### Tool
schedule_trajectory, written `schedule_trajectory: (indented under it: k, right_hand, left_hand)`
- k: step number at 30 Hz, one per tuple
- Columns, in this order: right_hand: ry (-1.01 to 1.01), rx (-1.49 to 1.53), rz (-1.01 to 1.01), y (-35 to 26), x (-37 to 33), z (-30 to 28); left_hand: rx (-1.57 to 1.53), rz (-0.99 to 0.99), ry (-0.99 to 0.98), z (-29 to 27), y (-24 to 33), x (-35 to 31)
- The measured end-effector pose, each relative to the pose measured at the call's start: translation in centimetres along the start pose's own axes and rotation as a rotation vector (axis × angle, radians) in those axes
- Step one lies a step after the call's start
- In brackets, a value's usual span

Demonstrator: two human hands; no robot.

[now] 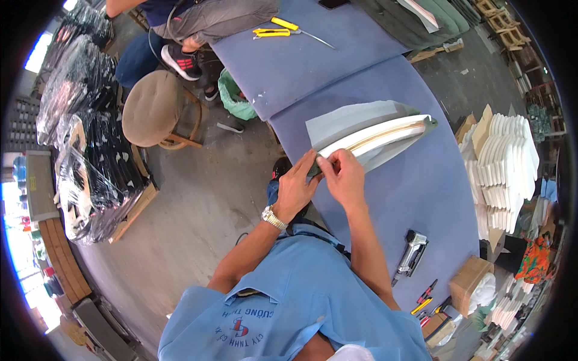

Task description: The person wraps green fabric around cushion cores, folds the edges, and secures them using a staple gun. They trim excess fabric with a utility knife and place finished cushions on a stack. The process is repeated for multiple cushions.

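Observation:
A long curved piece with white padding and a tan strip along its middle lies on the blue-grey table, on a grey fabric sheet that spreads out on both sides of it. My left hand lies against the near left end, its fingers drawn together on the dark fabric there. Right beside it, my right hand pinches the fabric edge at the same end between thumb and fingers. The fingertips partly cover that end of the piece.
A staple gun lies on the table to my right, near small hand tools and a cardboard box. Yellow-handled pliers and a screwdriver lie farther off. A stool and a seated person are at left; stacked white pieces at right.

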State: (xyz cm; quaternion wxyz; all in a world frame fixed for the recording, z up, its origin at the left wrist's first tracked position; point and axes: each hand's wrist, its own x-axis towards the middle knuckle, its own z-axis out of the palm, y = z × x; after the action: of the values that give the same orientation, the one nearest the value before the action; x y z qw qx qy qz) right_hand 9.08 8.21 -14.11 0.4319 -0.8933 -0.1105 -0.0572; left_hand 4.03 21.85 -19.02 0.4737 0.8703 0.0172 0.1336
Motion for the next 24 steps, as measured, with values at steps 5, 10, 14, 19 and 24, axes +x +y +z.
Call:
schedule_trajectory:
  k: [5, 10, 14, 19, 24]
  right_hand:
    - [-0.065, 0.021, -0.013, 0.3, 1.6, 0.6]
    - [-0.077, 0.047, 0.075, -0.1, 2.6, 0.7]
    - [-0.099, -0.006, 0.092, -0.4, 2.7, 0.5]
    - [-0.057, 0.219, 0.082, 1.0, 2.5, 1.9]
    - [-0.032, 0.379, 0.045, 2.2, 2.7, 3.6]
  left_hand:
    - [-0.041, -0.048, -0.108, -1.6, -0.4, 2.1]
    - [-0.049, -0.045, -0.193, -2.5, -0.5, 3.4]
    - [-0.004, 0.011, -0.197, -2.7, -0.7, 4.2]
    - [0.016, 0.037, -0.190, -2.8, -1.1, 4.9]
    - [0.029, 0.020, -0.172, -2.8, -1.7, 5.3]
